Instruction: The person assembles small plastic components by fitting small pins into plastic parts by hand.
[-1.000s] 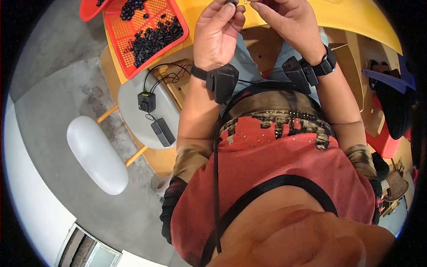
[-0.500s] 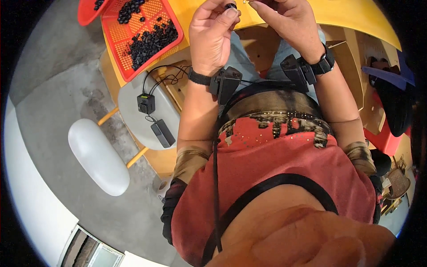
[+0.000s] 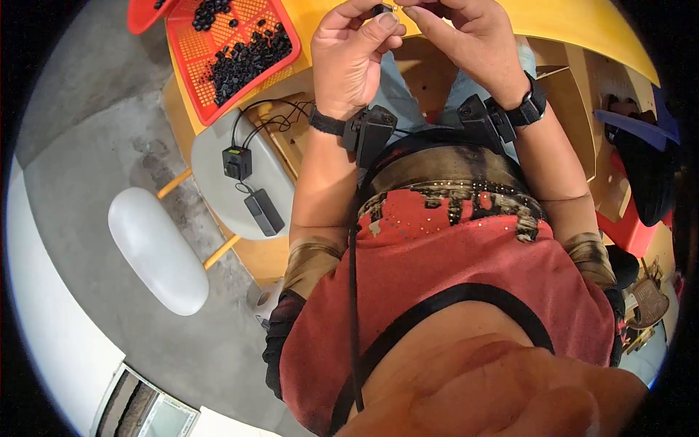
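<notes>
Near the top edge, my left hand (image 3: 354,62) is closed, pinching a small black part (image 3: 381,10) between thumb and fingers. Close beside it, my right hand (image 3: 477,47) is also closed in a pinch. A tiny shiny gold-coloured piece (image 3: 395,9) shows between the two hands, by the right fingertips; its exact kind is too small to make out. The upper fingers of both hands are cut off by the picture's edge. To the left, a red plastic basket (image 3: 291,64) holds a heap of small black parts (image 3: 251,67) and a group of rounder black pieces (image 3: 211,14).
A yellow tabletop (image 3: 575,29) stretches along the top. Left of my body, a grey chair (image 3: 269,164) carries a black box with cables (image 3: 237,162) and a black power pack (image 3: 263,213). A second red container (image 3: 145,18) sits beyond the basket. An open cardboard box (image 3: 571,109) stands at the right.
My hands stay together near the top edge, with slight finger movement; the black part in my left hand has turned a little. The basket and chair appear slightly shifted up in view.
</notes>
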`<state>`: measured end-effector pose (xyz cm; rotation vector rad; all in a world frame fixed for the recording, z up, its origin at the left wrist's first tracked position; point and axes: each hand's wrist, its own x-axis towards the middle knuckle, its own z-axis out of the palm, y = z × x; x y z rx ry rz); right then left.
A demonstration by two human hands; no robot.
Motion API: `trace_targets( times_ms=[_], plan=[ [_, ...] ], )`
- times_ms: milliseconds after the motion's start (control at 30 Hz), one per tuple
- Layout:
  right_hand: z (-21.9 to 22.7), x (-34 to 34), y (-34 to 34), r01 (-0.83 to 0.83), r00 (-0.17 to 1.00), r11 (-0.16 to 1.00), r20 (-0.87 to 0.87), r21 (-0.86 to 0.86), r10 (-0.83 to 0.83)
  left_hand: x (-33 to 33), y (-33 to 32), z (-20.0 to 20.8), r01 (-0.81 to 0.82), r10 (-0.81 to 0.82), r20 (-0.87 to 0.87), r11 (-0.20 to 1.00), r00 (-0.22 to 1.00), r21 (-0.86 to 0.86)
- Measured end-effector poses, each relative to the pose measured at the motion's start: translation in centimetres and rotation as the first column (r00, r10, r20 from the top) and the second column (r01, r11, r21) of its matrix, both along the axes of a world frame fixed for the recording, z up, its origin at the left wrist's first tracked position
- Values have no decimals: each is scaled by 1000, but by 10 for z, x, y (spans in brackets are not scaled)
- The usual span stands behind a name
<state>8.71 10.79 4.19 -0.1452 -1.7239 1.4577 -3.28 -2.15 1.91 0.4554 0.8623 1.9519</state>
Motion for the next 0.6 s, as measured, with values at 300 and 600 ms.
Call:
trace_targets(
  times_ms=[300,600],
  plan=[
    [33,13,-8,100,939,983,313,151,-144,-1,-8,5,-33,33,121,999,992,-5],
    [36,17,-6,93,948,981,286,168,-139,-4,-11,-6,15,-17,88,1000,996,18]
  ],
)
